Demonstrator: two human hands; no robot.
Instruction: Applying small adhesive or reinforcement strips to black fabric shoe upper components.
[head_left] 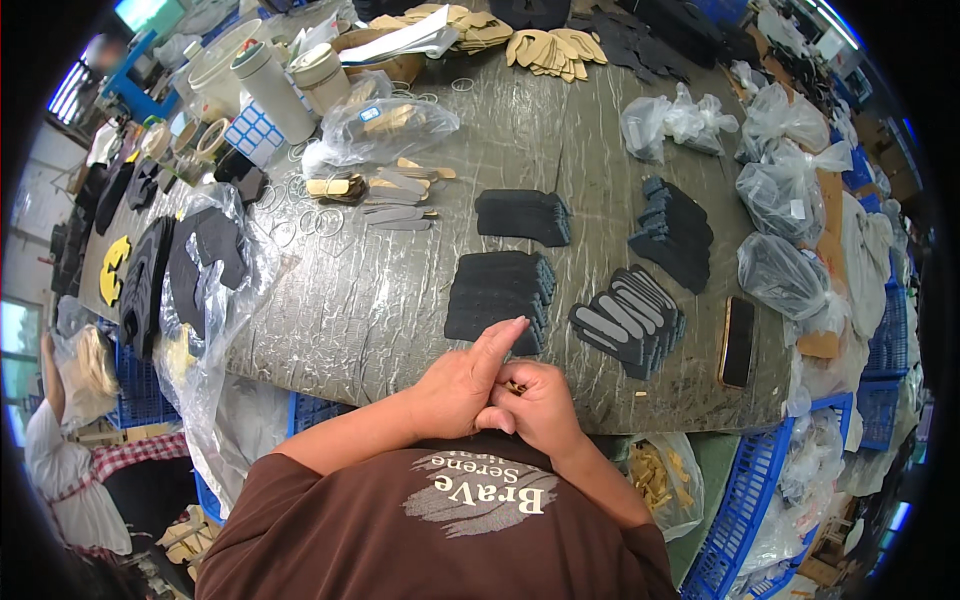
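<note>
My left hand and my right hand meet at the near edge of the table. The left fingers stretch out, pointing away from me and to the right. My right hand is curled closed against the left, with a small tan bit showing between its fingers; its kind cannot be made out. Just beyond the hands lies a fanned stack of dark fabric pieces. To the right is another dark stack with grey rounded strips on top. Two more dark stacks lie farther back.
A phone lies at the right of the worktable. Loose grey strips and plastic bags lie back left, near a grey cylinder. Stuffed bags line the right edge. A blue crate stands below; a person is at left.
</note>
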